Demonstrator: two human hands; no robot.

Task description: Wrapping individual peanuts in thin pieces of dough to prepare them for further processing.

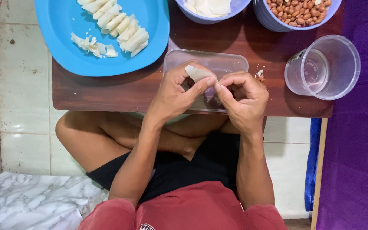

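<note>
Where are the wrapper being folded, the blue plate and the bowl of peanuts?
wrapper (197,73), head view, on its pale upper flap.
blue plate (64,53), head view, on its bare lower left part.
bowl of peanuts (273,24), head view, on its outer wall.

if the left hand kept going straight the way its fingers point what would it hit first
The left hand points rightward toward the right hand, so it would meet that hand's fingertips first; they already nearly touch around the pale wrapper, above the clear rectangular container. Depth is hard to judge.
</note>
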